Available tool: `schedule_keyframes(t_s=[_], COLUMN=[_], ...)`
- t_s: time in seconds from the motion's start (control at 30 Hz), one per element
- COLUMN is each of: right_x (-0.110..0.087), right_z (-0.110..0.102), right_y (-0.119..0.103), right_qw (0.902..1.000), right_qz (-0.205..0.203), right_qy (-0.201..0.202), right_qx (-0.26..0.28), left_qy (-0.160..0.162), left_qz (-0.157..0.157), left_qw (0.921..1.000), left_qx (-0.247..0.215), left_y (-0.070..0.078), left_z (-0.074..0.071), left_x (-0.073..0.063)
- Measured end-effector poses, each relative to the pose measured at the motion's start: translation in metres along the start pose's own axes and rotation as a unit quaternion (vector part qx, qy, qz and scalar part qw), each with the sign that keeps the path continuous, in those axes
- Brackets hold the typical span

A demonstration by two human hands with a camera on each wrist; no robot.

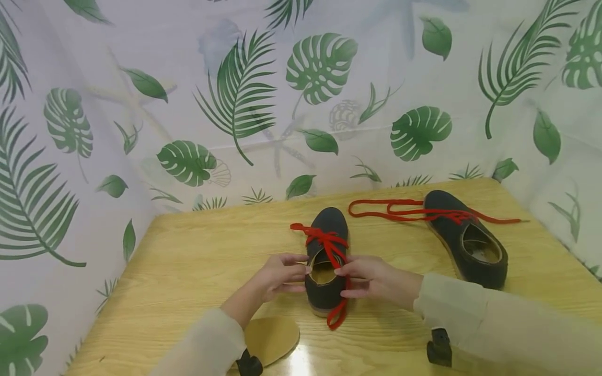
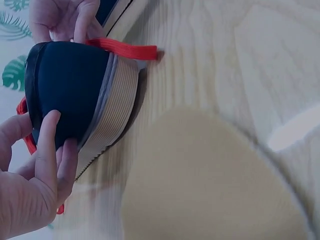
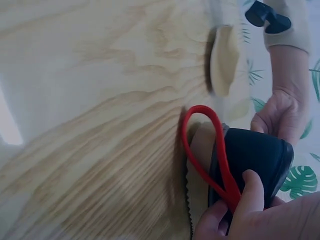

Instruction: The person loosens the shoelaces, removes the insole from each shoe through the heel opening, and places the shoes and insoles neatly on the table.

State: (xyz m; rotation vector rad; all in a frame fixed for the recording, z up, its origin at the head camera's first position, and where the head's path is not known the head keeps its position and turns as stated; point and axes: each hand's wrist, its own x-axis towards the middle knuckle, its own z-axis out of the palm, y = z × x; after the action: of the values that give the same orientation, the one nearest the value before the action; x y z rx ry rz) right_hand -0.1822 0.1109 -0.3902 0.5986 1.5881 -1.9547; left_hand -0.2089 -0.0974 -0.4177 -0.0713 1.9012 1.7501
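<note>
A dark navy shoe (image 1: 326, 297) with red laces stands on the wooden table, toe pointing away from me. Its shoelace (image 1: 327, 237) crosses the tongue, and a loop hangs down the right side past the heel. My left hand (image 1: 280, 274) holds the collar on the left, thumb at the rim and fingers along the outer side. Opposite it, my right hand (image 1: 369, 277) grips the right side of the collar. In the left wrist view the shoe's heel (image 2: 70, 90) shows between both hands. A tan insole (image 1: 273, 339) lies flat near my left forearm.
A second navy shoe (image 1: 489, 269) lies at the back right, its long red laces (image 1: 371, 209) spread loosely to both sides. The wooden table (image 1: 188, 261) meets a leaf-patterned cloth (image 1: 357, 130) at its back and sides.
</note>
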Motion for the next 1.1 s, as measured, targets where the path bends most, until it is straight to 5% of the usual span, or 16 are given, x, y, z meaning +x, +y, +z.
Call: schedule_keyframes(t_s=[0.47, 0.7, 0.9, 1.1], right_x=[-0.031, -0.037, -0.039, -0.041], right_z=[-0.019, -0.023, -0.024, -0.032], right_y=[0.022, 0.032, 0.036, 0.037], right_qw=[0.9996, 0.9999, 0.9997, 0.9984], right_qz=[0.012, 0.007, 0.011, -0.013], right_qy=[0.011, 0.007, 0.002, -0.005], right_qx=[-0.022, -0.006, 0.023, -0.054], left_qy=[-0.017, -0.011, 0.002, -0.007], left_qz=[0.01, 0.019, 0.015, 0.037], left_qw=[0.9994, 0.9989, 0.9982, 0.9942], left_qx=[-0.03, 0.042, 0.058, 0.101], left_y=[-0.017, -0.013, -0.01, -0.007], left_z=[0.033, 0.049, 0.052, 0.049], left_x=[-0.023, -0.04, -0.041, -0.039])
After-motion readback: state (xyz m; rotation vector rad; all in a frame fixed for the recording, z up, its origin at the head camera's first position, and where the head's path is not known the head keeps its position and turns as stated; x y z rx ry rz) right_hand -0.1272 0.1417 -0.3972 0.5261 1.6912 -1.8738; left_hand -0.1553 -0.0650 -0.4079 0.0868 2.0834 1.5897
